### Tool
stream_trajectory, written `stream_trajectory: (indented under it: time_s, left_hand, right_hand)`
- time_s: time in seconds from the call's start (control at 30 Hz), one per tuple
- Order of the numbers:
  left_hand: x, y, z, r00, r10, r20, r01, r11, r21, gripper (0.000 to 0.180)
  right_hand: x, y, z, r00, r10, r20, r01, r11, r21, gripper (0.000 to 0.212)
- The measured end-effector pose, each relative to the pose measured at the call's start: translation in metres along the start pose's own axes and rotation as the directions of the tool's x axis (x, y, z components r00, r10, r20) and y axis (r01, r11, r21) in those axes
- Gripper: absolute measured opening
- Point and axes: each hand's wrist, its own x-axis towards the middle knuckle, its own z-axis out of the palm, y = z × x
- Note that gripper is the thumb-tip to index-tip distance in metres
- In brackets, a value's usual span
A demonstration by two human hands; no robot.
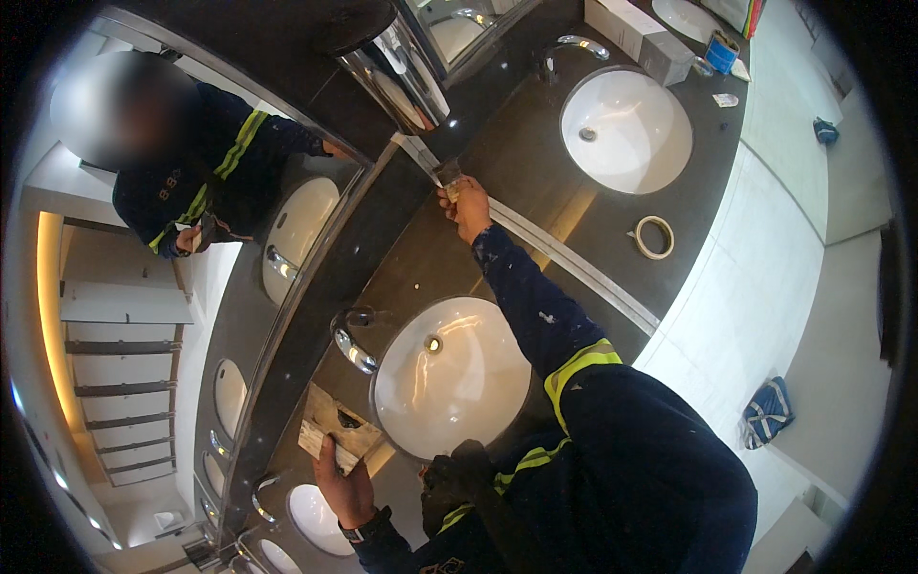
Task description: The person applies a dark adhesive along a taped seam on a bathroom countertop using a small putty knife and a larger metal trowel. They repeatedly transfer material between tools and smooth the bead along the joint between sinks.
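My right hand [469,209] is stretched out over the dark counter [535,143], fingers closed on a small putty knife [449,175]. Its blade sits at the pale strip [583,270] that crosses the counter and continues up the backsplash by the mirror. Low on the left, my left hand [346,490] grips a flat, stained board [337,417] by its pale near edge. A small dark lump [349,419] lies on the board. Between my arms is a round white sink [454,368] with a chrome faucet [354,342].
Right of the strip lie a masking tape roll [654,237] and another sink [626,129]. Farther back are a long white box [643,40] and a blue tin [722,53]. A chrome wall dispenser [397,81] hangs above my right hand. Blue bags [768,413] rest on the floor.
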Motion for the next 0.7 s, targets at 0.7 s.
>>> stream_trajectory:
  time_s: [0.7]
  left_hand:
    - [-0.014, 0.004, -0.014, 0.998, 0.005, -0.057, -0.004, 1.000, 0.013, 0.043]
  right_hand:
    - [-0.017, 0.011, 0.081, 0.963, -0.264, 0.052, 0.269, 0.942, -0.199, 0.052]
